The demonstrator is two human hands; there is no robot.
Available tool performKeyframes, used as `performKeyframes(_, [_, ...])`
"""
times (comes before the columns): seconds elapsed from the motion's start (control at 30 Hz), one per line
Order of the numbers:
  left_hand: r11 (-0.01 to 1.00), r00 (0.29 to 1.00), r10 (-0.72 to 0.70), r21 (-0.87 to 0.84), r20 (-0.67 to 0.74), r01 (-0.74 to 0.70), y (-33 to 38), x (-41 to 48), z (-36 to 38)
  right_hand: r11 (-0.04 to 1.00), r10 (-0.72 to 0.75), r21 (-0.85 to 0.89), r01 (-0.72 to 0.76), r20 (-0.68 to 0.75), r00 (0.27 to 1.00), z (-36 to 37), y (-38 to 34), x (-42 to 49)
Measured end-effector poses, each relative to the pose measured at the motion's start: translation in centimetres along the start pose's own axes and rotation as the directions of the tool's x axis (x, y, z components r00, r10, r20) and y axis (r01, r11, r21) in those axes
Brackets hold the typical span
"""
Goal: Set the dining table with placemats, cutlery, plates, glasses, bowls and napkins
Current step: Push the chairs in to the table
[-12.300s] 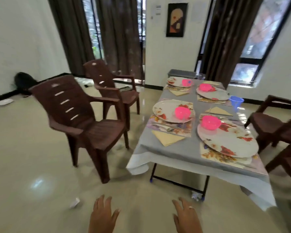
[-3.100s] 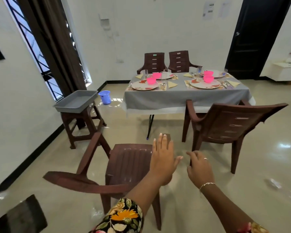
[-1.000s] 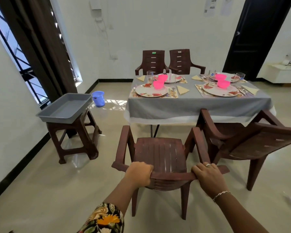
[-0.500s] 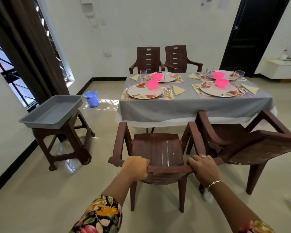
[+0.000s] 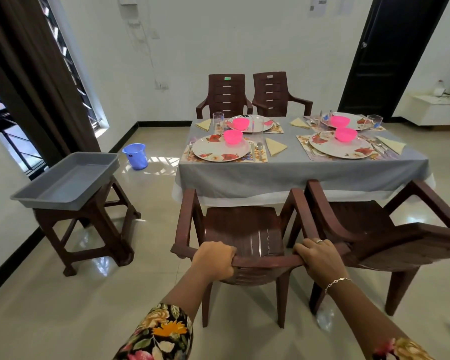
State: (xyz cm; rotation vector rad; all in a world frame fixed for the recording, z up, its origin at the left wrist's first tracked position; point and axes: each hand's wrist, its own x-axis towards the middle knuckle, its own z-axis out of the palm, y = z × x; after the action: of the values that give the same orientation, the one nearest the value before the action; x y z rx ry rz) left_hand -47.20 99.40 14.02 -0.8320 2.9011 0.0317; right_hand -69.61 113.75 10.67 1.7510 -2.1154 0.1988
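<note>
A brown plastic chair (image 5: 240,229) stands at the near side of the dining table (image 5: 296,172), its seat reaching the hanging grey cloth. My left hand (image 5: 214,261) and my right hand (image 5: 318,258) both grip the top rail of its backrest. On the table lie several floral placemats with plates (image 5: 220,151), pink bowls (image 5: 233,136), cutlery, glasses (image 5: 218,120) and folded yellow napkins (image 5: 275,146).
A second brown chair (image 5: 379,229) stands close on the right, touching the first. Two more chairs (image 5: 227,96) stand behind the table. Left of me a grey tray (image 5: 65,180) rests on a brown stool, with a blue bucket (image 5: 136,155) on the floor beyond.
I took hold of the chair's backrest with both hands and pushed it forward; the chair now sits closer to the table edge than half a second ago.
</note>
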Motion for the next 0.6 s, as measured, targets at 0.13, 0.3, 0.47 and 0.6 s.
performKeyframes(0.13, [1.0,1.0,0.006,0.009,-0.016,-0.005,-0.1,1.2,-0.2,1.0,0.015,-0.005,-0.015,0.045,0.999,0.8,1.0,1.0])
performKeyframes(0.3, [1.0,0.999,0.019,0.013,-0.036,-0.019,0.0,2.7,-0.6,1.0,-0.001,0.0,0.001,0.052,0.999,1.6,2.3,2.2])
performKeyframes(0.47, [0.999,0.998,0.024,0.025,-0.051,-0.023,-0.1,3.8,-0.9,1.0,-0.006,0.002,0.006,0.027,1.0,2.1,3.2,3.2])
performKeyframes(0.6, [0.999,0.997,0.031,0.025,-0.064,-0.029,-0.2,4.6,-1.1,1.0,-0.007,0.007,0.007,-0.007,1.0,2.4,3.5,3.9])
